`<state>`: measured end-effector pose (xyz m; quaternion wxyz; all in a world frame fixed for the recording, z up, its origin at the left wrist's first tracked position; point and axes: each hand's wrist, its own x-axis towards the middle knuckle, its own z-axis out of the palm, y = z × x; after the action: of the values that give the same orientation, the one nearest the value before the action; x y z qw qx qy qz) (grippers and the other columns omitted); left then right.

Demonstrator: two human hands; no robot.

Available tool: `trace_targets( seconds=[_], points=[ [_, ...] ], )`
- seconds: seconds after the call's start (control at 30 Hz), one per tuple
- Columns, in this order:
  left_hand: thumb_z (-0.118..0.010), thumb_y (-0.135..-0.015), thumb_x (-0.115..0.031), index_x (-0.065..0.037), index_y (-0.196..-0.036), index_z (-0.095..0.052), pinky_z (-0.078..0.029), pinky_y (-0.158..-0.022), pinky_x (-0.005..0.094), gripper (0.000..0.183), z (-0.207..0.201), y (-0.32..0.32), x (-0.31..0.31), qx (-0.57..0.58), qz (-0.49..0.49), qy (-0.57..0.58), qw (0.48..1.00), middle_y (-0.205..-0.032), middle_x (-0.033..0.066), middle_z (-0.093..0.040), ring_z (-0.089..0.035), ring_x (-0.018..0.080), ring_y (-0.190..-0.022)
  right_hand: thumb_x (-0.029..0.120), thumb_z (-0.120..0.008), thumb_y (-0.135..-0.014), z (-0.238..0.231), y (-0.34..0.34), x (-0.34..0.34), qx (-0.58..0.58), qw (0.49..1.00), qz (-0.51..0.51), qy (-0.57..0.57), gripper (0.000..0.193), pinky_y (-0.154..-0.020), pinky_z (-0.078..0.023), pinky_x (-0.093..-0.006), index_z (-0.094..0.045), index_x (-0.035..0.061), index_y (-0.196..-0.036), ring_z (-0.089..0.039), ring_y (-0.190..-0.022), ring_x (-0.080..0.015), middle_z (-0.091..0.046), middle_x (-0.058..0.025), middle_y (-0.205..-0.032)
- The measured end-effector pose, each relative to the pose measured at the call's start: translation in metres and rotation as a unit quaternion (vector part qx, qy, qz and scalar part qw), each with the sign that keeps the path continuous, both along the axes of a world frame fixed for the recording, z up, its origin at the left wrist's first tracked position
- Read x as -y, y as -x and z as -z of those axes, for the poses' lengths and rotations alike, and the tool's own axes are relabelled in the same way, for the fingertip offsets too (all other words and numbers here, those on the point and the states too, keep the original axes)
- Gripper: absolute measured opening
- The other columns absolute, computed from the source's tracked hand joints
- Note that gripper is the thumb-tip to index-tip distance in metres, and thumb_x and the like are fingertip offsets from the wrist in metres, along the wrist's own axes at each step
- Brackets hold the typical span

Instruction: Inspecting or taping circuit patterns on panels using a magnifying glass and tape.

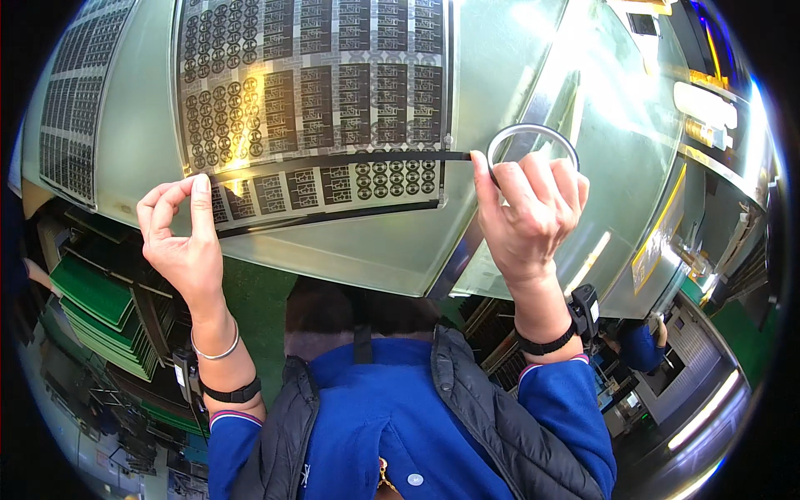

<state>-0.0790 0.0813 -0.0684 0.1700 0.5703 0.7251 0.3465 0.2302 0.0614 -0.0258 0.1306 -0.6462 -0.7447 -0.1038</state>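
Note:
A strip of black tape [342, 160] is stretched taut from side to side between my hands, over the near part of a patterned film sheet [317, 104]. My left hand [187, 242] pinches the strip's left end between thumb and fingertip. My right hand [533, 221] is closed on the tape roll [540, 129], a thin ring standing up behind the fingers, with the strip leaving it near the thumb. The film carries rows of dark circles and rectangular patterns, with a dark band along its near edge. Whether the strip touches the film, I cannot tell.
The film lies on a pale glass-topped table [367, 258], its near edge just before me. Another patterned sheet [79, 108] lies at the left. Below left, green boards [104, 308] are stacked in a rack. Another person [642, 346] in blue is at the far right.

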Motion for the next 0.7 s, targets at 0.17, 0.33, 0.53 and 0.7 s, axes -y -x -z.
trace_targets(
  seconds=[0.17, 0.33, 0.53, 0.7],
  points=[
    [-0.076, -0.081, -0.012, -0.003, -0.085, -0.072, -0.044, -0.077, 0.0281, 0.011, -0.0001, -0.0005, 0.0002, 0.002, 0.003, -0.005, 1.0, -0.089, 0.0028, -0.06, -0.056, 0.0139, -0.085, 0.015, -0.077, -0.071, 0.0008, 0.001, 0.0001, 0.004, 1.0, -0.001, 0.001, 0.028, -0.068, -0.034, -0.033, -0.051, 0.0146, -0.06, -0.048, -0.065, -0.018, -0.043, 0.0008, -0.065],
    [-0.077, -0.081, -0.011, -0.002, -0.086, -0.072, -0.045, -0.077, 0.028, 0.011, 0.001, 0.0, 0.0009, -0.004, 0.002, -0.005, 1.0, -0.09, 0.0032, -0.06, -0.056, 0.0135, -0.084, 0.015, -0.076, -0.071, 0.0012, 0.0029, -0.0006, 0.015, 1.0, -0.004, 0.002, 0.028, -0.068, -0.034, -0.0331, -0.051, 0.0143, -0.06, -0.049, -0.065, -0.0179, -0.044, 0.0012, -0.065],
    [-0.074, -0.083, -0.011, -0.004, -0.094, -0.068, -0.041, -0.086, 0.0303, 0.014, 0.0026, -0.0037, -0.0008, -0.068, 0.044, -0.017, 0.997, -0.096, 0.0045, -0.056, -0.051, 0.0182, -0.094, 0.013, -0.075, -0.068, -0.0001, 0.0041, 0.0007, 0.03, 1.0, -0.007, 0.006, 0.016, -0.069, -0.035, -0.0325, -0.059, 0.0144, -0.065, -0.05, -0.067, -0.0169, -0.048, 0.0033, -0.066],
    [-0.068, -0.088, -0.011, -0.006, -0.118, -0.056, -0.035, -0.089, 0.031, 0.033, -0.0015, -0.0041, 0.0042, -0.22, 0.011, -0.027, 0.975, -0.108, 0.0067, -0.054, -0.038, 0.0209, -0.101, 0.014, -0.066, -0.063, 0.0052, 0.0056, 0.0035, 0.042, 0.998, -0.039, 0.01, 0.015, -0.069, -0.037, -0.0325, -0.068, 0.0127, -0.078, -0.053, -0.072, -0.0149, -0.058, 0.0038, -0.077]
  ],
)
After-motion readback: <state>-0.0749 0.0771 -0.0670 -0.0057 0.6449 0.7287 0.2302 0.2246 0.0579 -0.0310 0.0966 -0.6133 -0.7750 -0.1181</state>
